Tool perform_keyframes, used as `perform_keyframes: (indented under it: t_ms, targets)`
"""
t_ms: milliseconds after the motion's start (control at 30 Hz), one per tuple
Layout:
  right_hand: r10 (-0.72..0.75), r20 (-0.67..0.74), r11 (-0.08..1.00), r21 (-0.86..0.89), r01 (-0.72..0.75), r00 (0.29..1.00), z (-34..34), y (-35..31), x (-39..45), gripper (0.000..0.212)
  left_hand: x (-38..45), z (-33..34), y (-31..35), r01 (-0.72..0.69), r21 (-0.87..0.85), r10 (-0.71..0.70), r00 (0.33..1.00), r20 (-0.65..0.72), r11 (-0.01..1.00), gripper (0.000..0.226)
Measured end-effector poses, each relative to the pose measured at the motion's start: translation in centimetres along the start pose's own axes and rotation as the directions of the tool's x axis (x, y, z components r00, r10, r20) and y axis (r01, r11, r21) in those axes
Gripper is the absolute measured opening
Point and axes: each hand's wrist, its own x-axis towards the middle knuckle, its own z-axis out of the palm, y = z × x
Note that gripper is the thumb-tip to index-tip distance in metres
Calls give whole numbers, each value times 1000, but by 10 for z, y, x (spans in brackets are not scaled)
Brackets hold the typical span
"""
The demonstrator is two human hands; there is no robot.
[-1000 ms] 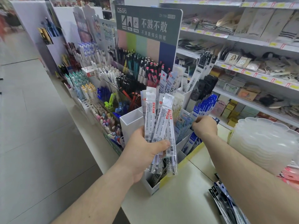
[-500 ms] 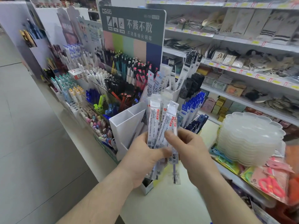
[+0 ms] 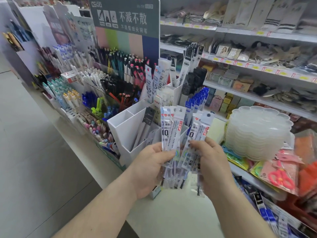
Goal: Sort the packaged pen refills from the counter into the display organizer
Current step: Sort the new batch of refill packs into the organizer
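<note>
Packaged pen refills [image 3: 171, 134] are fanning upward out of the left hand [image 3: 151, 167], whose thumb is lying across the front of the packets and whose fingers are curling round behind them, gripping a bundle of several. Just beside it, the right hand [image 3: 211, 162] is pinching a second, smaller bunch of refill packets [image 3: 197, 134] between its thumb and curled fingers, and the lower ends of these clear sleeves are hanging down past the palm. The two bunches are sitting close together, tilting slightly apart at the top, and both are hovering in the air directly in front of the white display organizer [image 3: 127, 127] and above the pale counter [image 3: 171, 212]. The organizer's nearest compartments are standing open at the top; one is holding a dark-topped refill packet [image 3: 148, 115] leaning against its divider, while taller compartments behind are carrying more upright refill packets [image 3: 154, 83] and a row of blue-topped refills [image 3: 197, 100]. To the left, racks of pens [image 3: 96, 86] are filling a stepped stand under a green sign [image 3: 125, 14]. To the right, a stack of clear scalloped plastic trays [image 3: 257, 131] is sitting on a shelf, with packaged red scissors [image 3: 279, 177] lying below it.
</note>
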Motion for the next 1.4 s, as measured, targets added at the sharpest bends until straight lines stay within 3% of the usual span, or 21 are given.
perform_keyframes:
  t_ms: [133, 300, 367, 433, 633, 833, 967, 1100, 1300, 1400]
  targets:
    - [-33, -39, 999, 29, 34, 999, -10, 1, -5, 11, -1, 0, -5, -51, 36, 53, 997, -58, 998, 25]
    - [-154, -76, 986, -84, 148, 985, -16, 5, -7, 13, -4, 8, -10, -102, 63, 105, 993, -56, 993, 23]
    - [-119, -19, 987, -110, 116, 993, -14, 10, -8, 5, -4, 10, -13, -115, 96, 118, 992, -34, 989, 25]
    - [-68, 24, 993, -97, 70, 997, -13, 15, -10, 9, -5, 11, -15, -105, 108, 104, 994, 11, 989, 27]
    - [-89, -20, 994, -65, 88, 996, -19, 21, -8, 11, -12, 9, -12, -3, 13, 1, 990, 142, 1000, 30]
    - [-111, -40, 991, -81, 108, 993, -17, 22, -8, 14, -5, 4, -13, -33, 65, 31, 999, 26, 997, 35]
    - [-139, -55, 990, -32, 137, 989, -15, 17, -7, 18, -3, 2, -11, -15, 104, 13, 1000, 24, 994, 40]
    - [-129, -38, 992, 5, 129, 991, -10, 18, -5, 23, -1, -1, -8, -32, 187, 26, 999, 36, 982, 25]
    - [-136, -123, 989, -69, 128, 983, -15, 14, 2, 12, -1, -6, 3, -38, 138, 38, 999, 5, 990, 15]
    - [-147, -72, 988, -63, 143, 986, -16, 11, 8, 14, -5, -7, 13, -36, 137, 33, 999, 26, 990, 17]
